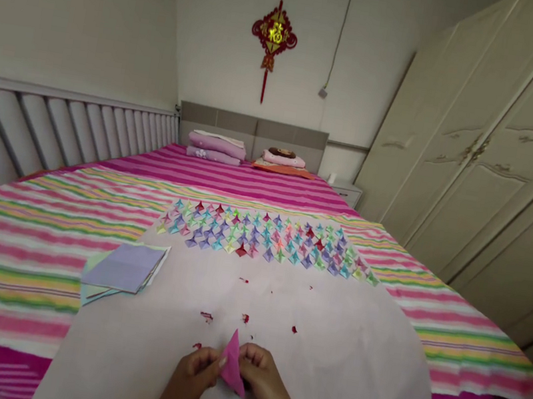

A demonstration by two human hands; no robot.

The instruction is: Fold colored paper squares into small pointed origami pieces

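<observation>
Mid-fold: left hand (196, 365) & right hand (261, 370) both pinched shut on pink folded paper (231, 364), over white sheet (349, 347) on bed. Next prob. needs a firm crease w/ fingertips.

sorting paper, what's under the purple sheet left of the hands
Under the purple sheet lie more sheets; pale green and white edges peek out. Their number is hidden.

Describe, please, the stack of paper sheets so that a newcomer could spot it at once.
Start from the striped bed and find the pale sheet spread over it. The paper stack lies at that sheet's left edge, lavender on top, flat and unfolded, unlike the small folded pieces in rows beyond.
</observation>
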